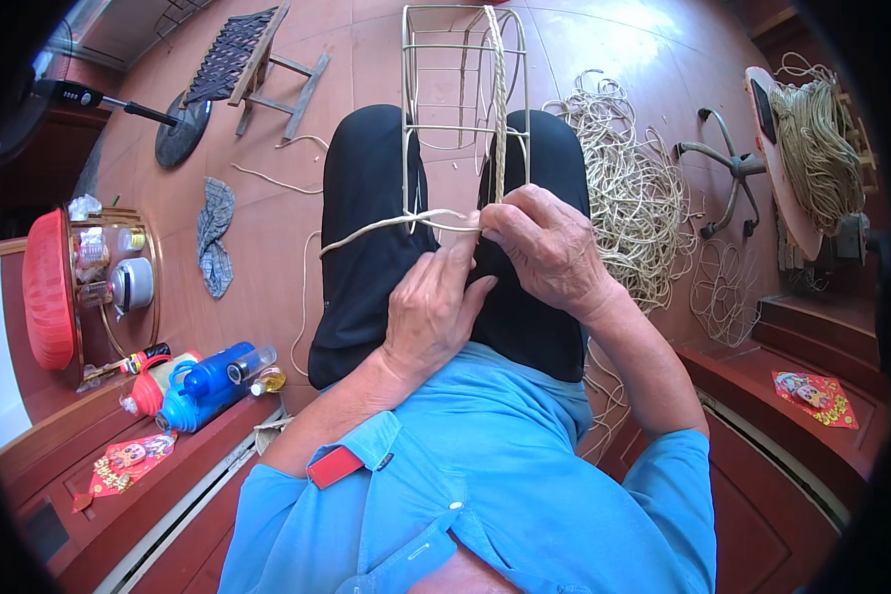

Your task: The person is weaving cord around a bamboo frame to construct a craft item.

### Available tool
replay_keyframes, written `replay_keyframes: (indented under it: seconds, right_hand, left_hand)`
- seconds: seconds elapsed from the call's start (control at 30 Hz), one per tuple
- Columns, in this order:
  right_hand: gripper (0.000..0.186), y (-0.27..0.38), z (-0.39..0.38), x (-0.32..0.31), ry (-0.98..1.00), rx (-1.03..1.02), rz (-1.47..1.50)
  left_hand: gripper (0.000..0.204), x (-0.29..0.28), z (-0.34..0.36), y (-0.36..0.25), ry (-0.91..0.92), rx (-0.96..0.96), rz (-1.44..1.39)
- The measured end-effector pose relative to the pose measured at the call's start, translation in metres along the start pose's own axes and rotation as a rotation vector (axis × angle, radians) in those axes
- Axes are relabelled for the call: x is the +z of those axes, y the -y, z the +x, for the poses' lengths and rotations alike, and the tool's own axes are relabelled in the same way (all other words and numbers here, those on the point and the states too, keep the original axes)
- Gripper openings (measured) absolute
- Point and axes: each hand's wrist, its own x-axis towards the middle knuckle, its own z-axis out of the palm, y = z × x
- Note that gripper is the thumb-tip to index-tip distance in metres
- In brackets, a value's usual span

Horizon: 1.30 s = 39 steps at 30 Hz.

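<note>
A rectangular metal wire frame stands between my knees, with pale twisted cord wrapped along its right-hand bar. Loose pale cord crosses its near end and runs off over my left thigh. My right hand pinches the cord with thumb and forefinger, at the near right corner of the frame. Just left of it is my left hand, index finger stretched up to the cord beside the right fingertips, thumb held apart. The exact contact between the fingertips is too small to make out.
A big tangled heap of cord lies on the floor at right, near a chair base and a hanging cord bundle. To the left are a woven stool, a cloth, a red basket and a blue flask.
</note>
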Motion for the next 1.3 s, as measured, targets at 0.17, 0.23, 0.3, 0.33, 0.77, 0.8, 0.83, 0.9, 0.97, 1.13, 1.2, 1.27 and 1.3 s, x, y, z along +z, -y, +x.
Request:
replay_keyframes:
  seconds: [0.17, 0.23, 0.3, 0.33, 0.77, 0.8, 0.83, 0.9, 0.97, 1.13, 1.2, 1.27, 1.3]
  right_hand:
    - [0.022, -0.007, -0.001, -0.001, -0.009, -0.075, 0.156]
    - [0.022, -0.003, 0.001, -0.003, -0.016, -0.082, 0.176]
    - [0.021, -0.004, 0.001, -0.001, -0.025, -0.086, 0.179]
    - [0.021, -0.005, 0.001, 0.003, -0.028, -0.083, 0.181]
    - [0.019, -0.016, -0.005, 0.013, -0.147, -0.093, 0.037]
    - [0.019, -0.015, -0.004, 0.015, -0.162, -0.095, 0.039]
    - [0.019, -0.014, -0.004, 0.015, -0.154, -0.085, 0.042]
    - [0.019, -0.011, -0.004, 0.016, -0.170, -0.064, 0.061]
    - [0.019, -0.008, -0.004, 0.014, -0.172, -0.048, 0.056]
    - [0.016, -0.003, 0.001, 0.015, -0.190, -0.005, 0.128]
    - [0.014, 0.002, 0.005, 0.016, -0.213, 0.038, 0.139]
    - [0.012, 0.010, 0.010, 0.016, -0.200, 0.090, 0.177]
    - [0.010, 0.011, 0.006, 0.014, -0.212, 0.171, 0.202]
  left_hand:
    - [0.021, -0.017, 0.009, -0.011, 0.071, 0.088, -0.020]
    - [0.027, -0.030, 0.008, -0.017, 0.164, -0.038, -0.248]
    - [0.026, -0.040, 0.007, -0.021, 0.199, -0.055, -0.324]
    - [0.025, -0.046, 0.006, -0.023, 0.232, -0.075, -0.399]
    - [0.023, -0.333, -0.083, 0.199, 0.107, -0.484, 0.956]
    - [0.030, -0.373, -0.104, 0.227, 0.068, -0.598, 1.039]
    - [0.033, -0.405, -0.118, 0.246, 0.037, -0.679, 1.095]
    - [0.037, -0.464, -0.138, 0.272, 0.012, -0.825, 1.202]
    - [0.043, -0.505, -0.146, 0.290, -0.028, -0.952, 1.279]
    - [0.044, -0.623, -0.143, 0.339, -0.565, -1.294, 0.488]
    - [0.016, -0.595, -0.101, 0.348, -0.149, -1.077, 0.598]
    - [0.050, -0.519, -0.055, 0.334, -0.126, -0.375, 0.829]
    - [0.051, -0.437, -0.001, 0.284, -0.097, -0.413, 0.635]
